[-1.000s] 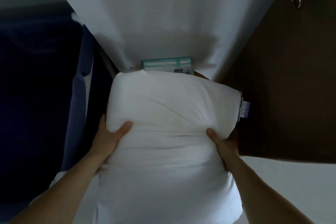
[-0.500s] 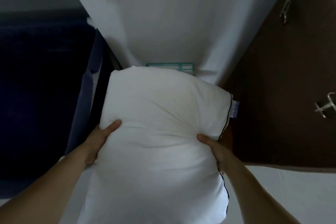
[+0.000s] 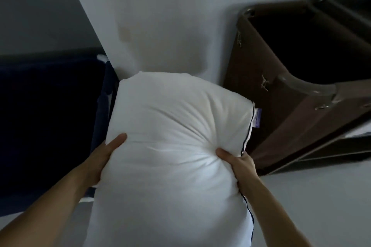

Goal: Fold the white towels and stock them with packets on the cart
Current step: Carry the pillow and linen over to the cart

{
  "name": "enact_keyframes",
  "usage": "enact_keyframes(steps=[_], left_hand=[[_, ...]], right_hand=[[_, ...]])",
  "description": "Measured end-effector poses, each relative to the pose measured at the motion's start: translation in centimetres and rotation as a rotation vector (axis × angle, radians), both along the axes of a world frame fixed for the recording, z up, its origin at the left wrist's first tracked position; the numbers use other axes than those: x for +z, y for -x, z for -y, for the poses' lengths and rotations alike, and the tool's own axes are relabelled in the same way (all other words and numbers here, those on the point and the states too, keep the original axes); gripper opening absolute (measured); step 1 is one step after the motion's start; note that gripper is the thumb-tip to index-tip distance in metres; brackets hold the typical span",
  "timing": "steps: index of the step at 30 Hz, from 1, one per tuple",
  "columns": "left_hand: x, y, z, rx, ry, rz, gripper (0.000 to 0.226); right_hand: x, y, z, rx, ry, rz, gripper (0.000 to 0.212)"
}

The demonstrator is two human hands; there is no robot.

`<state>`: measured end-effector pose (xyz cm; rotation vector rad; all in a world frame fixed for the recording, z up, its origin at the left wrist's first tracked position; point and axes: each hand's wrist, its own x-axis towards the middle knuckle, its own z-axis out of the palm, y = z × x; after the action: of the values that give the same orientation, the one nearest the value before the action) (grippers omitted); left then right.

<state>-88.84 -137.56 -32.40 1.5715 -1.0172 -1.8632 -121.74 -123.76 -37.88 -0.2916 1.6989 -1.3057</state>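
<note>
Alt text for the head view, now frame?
Two bare hands hold a plump white pillow: the left hand clasps its left side, the right hand grips its dark-piped right edge. A brown cart stands to the right, dark blue fabric to the left.

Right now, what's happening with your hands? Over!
Left hand grips pillow's left side, right hand bunches its right edge. Pillow held up. No towels in view. Cart on the right, beside pillow.

Your pillow is soft, matt white cloth with dark piping on its right seam; the brown cart on the right looks smooth, its metal clips shiny.
</note>
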Motion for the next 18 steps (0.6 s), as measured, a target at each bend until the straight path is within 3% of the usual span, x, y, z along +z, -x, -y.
enact_keyframes(steps=[4,7,9,12,15,18], left_hand=[[1.8,-0.2,-3.8,-0.117,0.077,-0.04,0.098],[3.0,1.3,-6.9,-0.147,0.099,-0.083,0.077],[3.6,3.1,-9.1,-0.22,0.096,-0.082,0.082],[4.1,6.3,-12.6,-0.262,0.066,-0.163,0.049],[4.0,10.6,-16.4,-0.331,0.031,-0.192,0.074],[3.0,15.9,-19.6,-0.363,-0.006,-0.206,0.076]], right_hand=[[2.4,-1.8,-7.0,-0.106,0.043,-0.024,0.037],[3.9,-1.8,-12.7,-0.191,0.061,-0.035,0.036],[4.9,-1.2,-16.2,-0.242,0.07,-0.034,0.035],[5.8,0.5,-21.2,-0.298,0.062,-0.043,0.041],[6.0,3.3,-26.3,-0.353,0.062,-0.048,0.064],[6.2,7.4,-31.5,-0.419,0.067,-0.065,0.074]])
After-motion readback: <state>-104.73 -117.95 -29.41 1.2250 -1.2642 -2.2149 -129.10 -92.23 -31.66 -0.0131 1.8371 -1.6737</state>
